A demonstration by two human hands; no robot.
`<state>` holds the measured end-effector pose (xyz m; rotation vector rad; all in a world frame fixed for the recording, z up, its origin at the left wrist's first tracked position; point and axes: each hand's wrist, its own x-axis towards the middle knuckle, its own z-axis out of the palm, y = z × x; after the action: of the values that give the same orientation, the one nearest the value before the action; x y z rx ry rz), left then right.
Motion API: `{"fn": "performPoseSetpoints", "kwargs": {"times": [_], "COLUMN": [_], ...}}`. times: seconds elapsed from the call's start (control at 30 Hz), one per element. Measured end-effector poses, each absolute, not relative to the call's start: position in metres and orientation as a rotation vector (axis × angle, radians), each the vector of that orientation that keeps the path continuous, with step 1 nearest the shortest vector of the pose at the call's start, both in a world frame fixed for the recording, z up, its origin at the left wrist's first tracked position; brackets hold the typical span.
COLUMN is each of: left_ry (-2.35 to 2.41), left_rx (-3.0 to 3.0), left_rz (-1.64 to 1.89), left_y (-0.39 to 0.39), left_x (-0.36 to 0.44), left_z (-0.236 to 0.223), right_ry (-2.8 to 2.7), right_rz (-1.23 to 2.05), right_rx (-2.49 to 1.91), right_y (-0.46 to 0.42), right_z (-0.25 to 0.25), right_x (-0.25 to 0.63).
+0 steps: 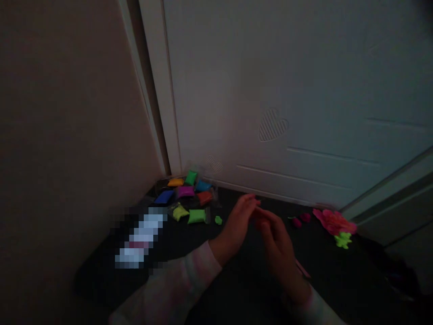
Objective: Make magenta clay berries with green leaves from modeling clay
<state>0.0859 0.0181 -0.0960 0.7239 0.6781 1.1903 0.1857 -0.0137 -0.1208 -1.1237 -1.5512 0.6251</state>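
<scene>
My left hand point(236, 225) and my right hand point(278, 243) meet over the dark tabletop, palms turned towards each other and fingertips overlapping. The left fingers lie together, fairly straight; the right fingers are bent. Whatever is between the palms is hidden. Just left of my left hand lies a small light-green lump of clay point(218, 220). Beyond it are several small clear packets of coloured modelling clay, among them a light-green packet point(197, 216), a red-orange packet point(204, 197) and a purple packet point(186, 192). A thin pink strip point(302, 269) shows beside my right wrist.
On the right lie a pink flower-like piece point(334, 221), a bright yellow-green piece point(343, 240) and two dark-pink lumps point(297, 222). A blurred-out bright rectangle point(142, 237) is at left. A white panel with hearts point(270, 90) rises behind the dark tabletop point(243, 289). The light is dim.
</scene>
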Motion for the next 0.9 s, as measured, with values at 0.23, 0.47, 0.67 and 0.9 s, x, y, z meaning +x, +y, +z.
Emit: {"fn": "performPoseSetpoints", "kwargs": {"times": [0.23,0.47,0.67,0.9], "left_ry": [0.606,0.644,0.638,0.629], "left_rx": [0.645,0.645,0.627,0.623], "left_rz": [0.844,0.827,0.825,0.834], "left_y": [0.010,0.023,0.019,0.020], "left_x": [0.068,0.060,0.062,0.063], "left_z": [-0.162,-0.170,-0.170,-0.175], "right_ry": [-1.773,-1.982,-1.973,-1.995], "right_rz": [0.684,0.485,0.248,0.169], "right_rx": [-1.332,-1.255,-1.263,-1.234], "right_y": [-0.012,-0.009,-0.009,-0.006], "right_z": [-0.176,-0.180,-0.186,-0.187], "right_x": [0.194,0.202,0.203,0.199]}}
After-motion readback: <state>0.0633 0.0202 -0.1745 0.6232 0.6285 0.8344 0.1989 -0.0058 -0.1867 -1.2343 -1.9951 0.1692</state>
